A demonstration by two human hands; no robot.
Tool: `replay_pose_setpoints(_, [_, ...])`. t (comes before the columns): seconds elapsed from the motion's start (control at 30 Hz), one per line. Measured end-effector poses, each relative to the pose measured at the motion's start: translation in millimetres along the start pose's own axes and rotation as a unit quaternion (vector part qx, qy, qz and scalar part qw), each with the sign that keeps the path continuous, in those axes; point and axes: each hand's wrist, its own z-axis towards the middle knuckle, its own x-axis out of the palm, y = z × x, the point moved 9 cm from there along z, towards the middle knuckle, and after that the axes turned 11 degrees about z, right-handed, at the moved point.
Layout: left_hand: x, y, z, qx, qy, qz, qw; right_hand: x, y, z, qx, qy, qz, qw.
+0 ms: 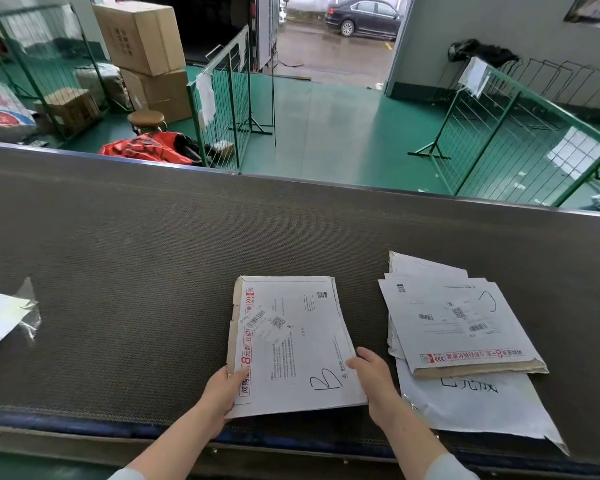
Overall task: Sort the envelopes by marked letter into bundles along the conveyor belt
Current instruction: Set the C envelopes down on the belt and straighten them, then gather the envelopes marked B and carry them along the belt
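Two hands grasp the envelope marked B (291, 341) at lower centre of the frame, the left hand (222, 386) pinching its near left corner and the right hand (374, 379) its right edge, over the conveyor belt (153, 254). Just to its right lies a fanned pile of envelopes (458, 327), and a plastic sleeve (4, 317) sits at far left.

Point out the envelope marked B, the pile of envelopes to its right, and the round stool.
envelope marked B (305, 344), head view, middle of its printed face.
pile of envelopes (454, 327), head view, face of the top envelope.
round stool (147, 116), head view, top of its seat.
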Motion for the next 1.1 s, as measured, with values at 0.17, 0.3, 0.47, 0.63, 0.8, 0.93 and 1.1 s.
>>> replay_pose_setpoints(0.17, [-18,-11,-7,0.051,-0.042,0.007,0.998,12,8,-5,-0.013,0.019,-0.006,1.000])
replay_pose_setpoints(0.3, [-37,-16,-18,0.060,-0.062,-0.042,0.995,30,12,-11,0.000,0.062,0.048,0.997])
replay_pose_setpoints(0.47, [-66,-14,-36,0.069,-0.089,-0.122,0.986,67,27,-13,0.042,0.190,0.096,0.976])
replay_pose_setpoints(0.63, [-97,5,-70,0.076,-0.141,-0.202,0.966,111,46,-27,0.016,0.274,-0.002,0.962])
replay_pose_setpoints(0.8, [-114,28,-109,0.093,-0.190,-0.256,0.943,149,49,-48,0.036,0.361,-0.031,0.931])
replay_pose_setpoints(0.93, [-116,52,-144,0.097,-0.210,-0.325,0.917,174,35,-74,0.118,0.437,-0.008,0.892])
replay_pose_setpoints(1.1, [-125,87,-180,0.094,-0.225,-0.382,0.891,203,18,-110,0.170,0.512,-0.017,0.842])
